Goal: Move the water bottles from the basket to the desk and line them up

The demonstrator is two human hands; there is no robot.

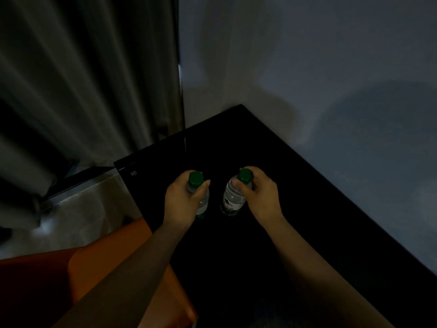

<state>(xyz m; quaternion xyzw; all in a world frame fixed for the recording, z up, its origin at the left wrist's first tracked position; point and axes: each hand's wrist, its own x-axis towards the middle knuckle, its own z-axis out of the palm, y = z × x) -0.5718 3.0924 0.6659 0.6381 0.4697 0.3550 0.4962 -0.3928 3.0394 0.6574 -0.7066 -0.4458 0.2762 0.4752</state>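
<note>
Two clear water bottles with green caps stand upright side by side over the black desk (272, 162). My left hand (182, 200) grips the left bottle (201, 202) around its neck, just under the cap. My right hand (260, 192) holds the right bottle (233, 197) at its neck in the same way; that bottle shows a red and green label low down. Whether the bottle bases touch the dark desk top I cannot tell. No basket is in view.
An orange seat or cushion (94, 268) sits at the lower left beside the desk. A dark curtain (82, 79) hangs at the left over a pale floor (89, 202). A grey wall (307, 67) runs behind the desk's far edges.
</note>
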